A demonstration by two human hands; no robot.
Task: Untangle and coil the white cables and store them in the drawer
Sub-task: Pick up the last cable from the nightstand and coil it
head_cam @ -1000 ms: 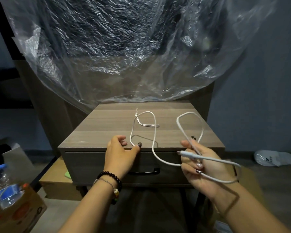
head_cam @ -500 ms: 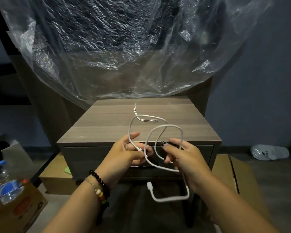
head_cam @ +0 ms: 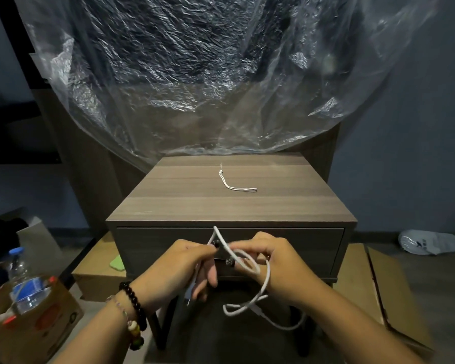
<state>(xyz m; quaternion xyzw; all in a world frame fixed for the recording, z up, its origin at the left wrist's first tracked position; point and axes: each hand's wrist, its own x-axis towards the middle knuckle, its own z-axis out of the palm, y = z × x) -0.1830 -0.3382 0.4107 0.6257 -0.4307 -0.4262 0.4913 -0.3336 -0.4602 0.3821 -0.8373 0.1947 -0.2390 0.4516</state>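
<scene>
- Two bare hands are held close together in front of a small wooden nightstand (head_cam: 231,206), seen from above and behind.
- The left hand (head_cam: 179,271) pinches a white cable (head_cam: 265,279) between thumb and forefinger; its other fingers (head_cam: 210,277) curl loosely downward, and one cable end hangs below that hand.
- The right hand (head_cam: 279,266) grips the same cable, with its fingers curled round a loop of it.
- The cable rises to a short peak between the two hands, just in front of the drawer (head_cam: 300,245), then sags in loose loops below the right wrist, clear of the floor.
- The drawer front is closed; its handle is mostly hidden behind the hands.
- A second, thinner white cord (head_cam: 234,183) lies on the nightstand top, toward the back, well apart from the hands, bent into an L shape.
- The left wrist wears a dark beaded bracelet (head_cam: 133,306) and a thinner one with coloured beads.
- A large crinkled sheet of clear plastic (head_cam: 195,74) drapes behind and above the nightstand.
- At lower left, a water bottle with a blue cap (head_cam: 24,282) stands in a cardboard box (head_cam: 37,327).
- Flat cardboard (head_cam: 394,298) lies on the floor to the right, with a white slipper (head_cam: 428,243) beyond it.
</scene>
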